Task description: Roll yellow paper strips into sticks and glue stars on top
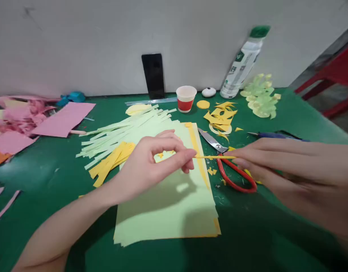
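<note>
A thin yellow paper strip stretches level between my two hands. My left hand pinches one end between thumb and finger, above a stack of pale green paper. The other end sits in the pinched fingers of my right hand. Beneath the strip lie scissors with red handles, their blades pointing up and left. To the left, pale green fringed strips fan out. Near them lie wider yellow strips.
Along the wall stand a phone, a red and white paper cup and a leaning bottle. Yellow scraps lie behind the scissors. Pink paper is piled left. A blue pen-like tool lies behind my right hand.
</note>
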Demonstrator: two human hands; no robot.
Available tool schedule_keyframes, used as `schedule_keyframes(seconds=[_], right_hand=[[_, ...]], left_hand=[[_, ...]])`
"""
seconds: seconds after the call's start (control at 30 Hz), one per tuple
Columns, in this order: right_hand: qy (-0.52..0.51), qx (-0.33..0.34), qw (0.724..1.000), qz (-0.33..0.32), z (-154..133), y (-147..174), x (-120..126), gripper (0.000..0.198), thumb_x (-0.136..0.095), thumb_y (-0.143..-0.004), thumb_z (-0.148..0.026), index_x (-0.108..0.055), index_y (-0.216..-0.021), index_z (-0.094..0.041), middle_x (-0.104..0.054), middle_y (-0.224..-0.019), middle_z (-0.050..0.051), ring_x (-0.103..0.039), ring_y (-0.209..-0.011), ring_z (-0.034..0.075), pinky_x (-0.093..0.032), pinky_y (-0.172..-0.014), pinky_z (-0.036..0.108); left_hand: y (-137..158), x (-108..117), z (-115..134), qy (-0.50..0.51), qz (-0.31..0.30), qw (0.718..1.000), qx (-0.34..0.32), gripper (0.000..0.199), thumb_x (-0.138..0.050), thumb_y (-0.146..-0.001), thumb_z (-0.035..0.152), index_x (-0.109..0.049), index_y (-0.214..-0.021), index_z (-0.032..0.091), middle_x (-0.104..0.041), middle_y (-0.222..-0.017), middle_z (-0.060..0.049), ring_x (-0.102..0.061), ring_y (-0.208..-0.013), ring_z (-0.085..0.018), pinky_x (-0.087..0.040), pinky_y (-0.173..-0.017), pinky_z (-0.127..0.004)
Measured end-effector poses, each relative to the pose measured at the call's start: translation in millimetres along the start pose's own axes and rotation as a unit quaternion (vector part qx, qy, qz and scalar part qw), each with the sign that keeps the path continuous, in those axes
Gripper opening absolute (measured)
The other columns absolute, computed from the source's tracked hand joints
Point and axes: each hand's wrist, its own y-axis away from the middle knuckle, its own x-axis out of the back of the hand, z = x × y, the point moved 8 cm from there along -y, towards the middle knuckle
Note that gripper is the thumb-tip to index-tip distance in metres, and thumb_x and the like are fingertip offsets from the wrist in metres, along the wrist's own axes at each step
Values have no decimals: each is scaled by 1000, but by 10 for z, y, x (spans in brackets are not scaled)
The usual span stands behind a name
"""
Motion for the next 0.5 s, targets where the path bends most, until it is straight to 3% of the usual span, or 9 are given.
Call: schedule_keyframes(seconds=[0.23, 0.5], right_hand=[[23, -2, 1000, -2, 58, -14, -1, 37, -41, -90, -31, -65, -64, -19, -67, -62, -1, -63, -58, 7, -49, -51, 16], [-12, -10, 1000, -8, 109, -12, 19, 35, -41, -90, -31, -61, -63, -20, -66, -60, -2, -63, -58, 6, -50, -53, 13]], left_hand=[[25, 101, 2, -28, 37, 999, 1, 11, -65, -76, 22, -62, -66, 21, -62, -69, 7, -54, -71, -9, -34, -99, -28], [26, 162, 47, -70, 78, 994, -35, 11, -68, -73, 20, -61, -65, 20, -60, -66, 6, -53, -68, -10, -36, -93, -30]])
